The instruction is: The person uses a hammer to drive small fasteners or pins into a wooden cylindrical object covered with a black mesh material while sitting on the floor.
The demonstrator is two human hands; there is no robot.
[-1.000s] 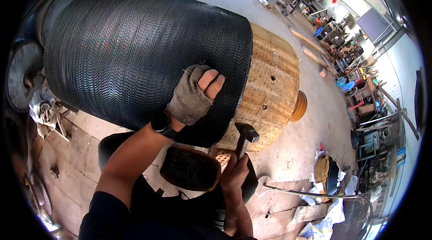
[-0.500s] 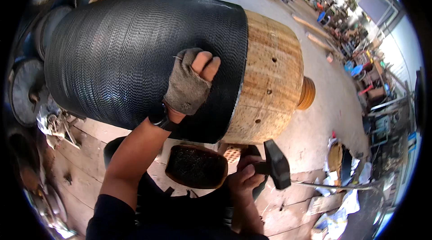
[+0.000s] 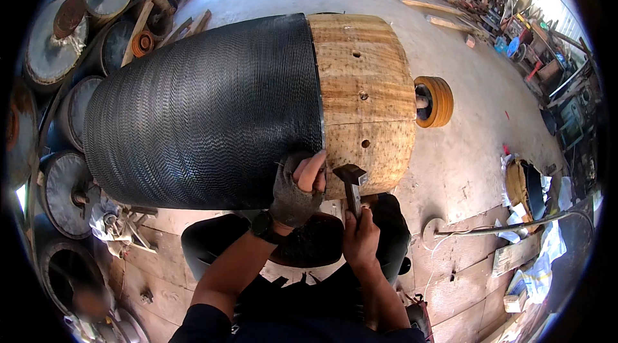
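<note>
A large drum lies across in front of me, its left part covered with black ridged wire-toothed material (image 3: pixel 206 111) and its right part bare wood (image 3: pixel 360 101) with holes. My gloved left hand (image 3: pixel 297 188) is at the near edge of the black covering, where it meets the wood. Its bare fingertips are bent together at that seam; anything between them is hidden. My right hand (image 3: pixel 362 237) is closed round the handle of a hammer (image 3: pixel 351 179). The hammer head is over the wood, just right of my left fingers. A dark tray (image 3: pixel 309 250) sits below, between my legs, partly covered by my left wrist.
An orange grooved pulley (image 3: pixel 439 101) is on the drum's right end. Several drums with round metal ends (image 3: pixel 64 118) stack up along the left. A thin rod (image 3: pixel 502 227), papers and a brown bag (image 3: pixel 523 188) lie at right. Wooden planks (image 3: pixel 434 6) lie farther back.
My left hand has come down off the top of the black covering to its near edge at the seam. The right hand has raised the hammer beside it. My view has shifted too.
</note>
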